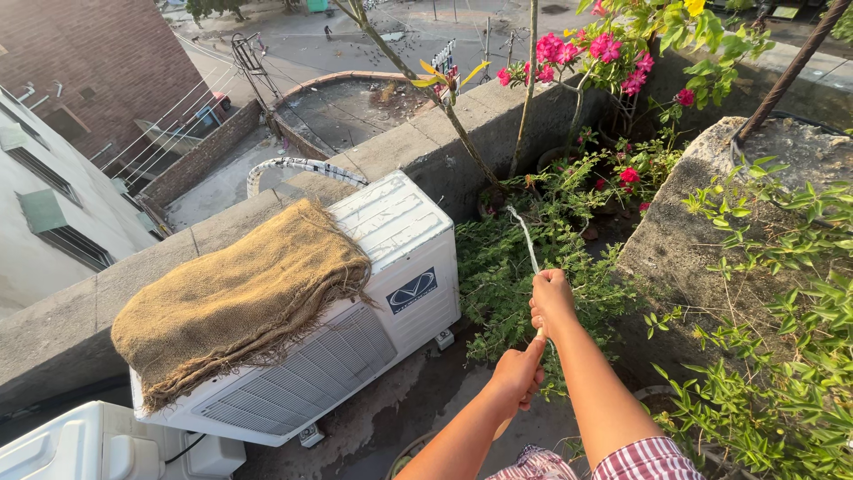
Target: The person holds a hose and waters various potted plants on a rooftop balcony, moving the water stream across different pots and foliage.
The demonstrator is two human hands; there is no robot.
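My right hand point(552, 300) is closed around a thin pale hose point(526, 238) that sends a stream toward the green potted plants point(524, 258) against the parapet. Just below it, my left hand point(520, 375) grips the same hose lower down. Both forearms reach out from the bottom of the head view. The hose's lower run is hidden behind my hands.
A white air-conditioner outdoor unit point(382, 267) with a burlap sack point(240, 298) on top stands at the left; a second white unit point(98, 444) sits at bottom left. A concrete parapet point(462, 116), pink flowering plants point(604, 53) and a stone slab point(675, 231) ring the wet floor point(418, 400).
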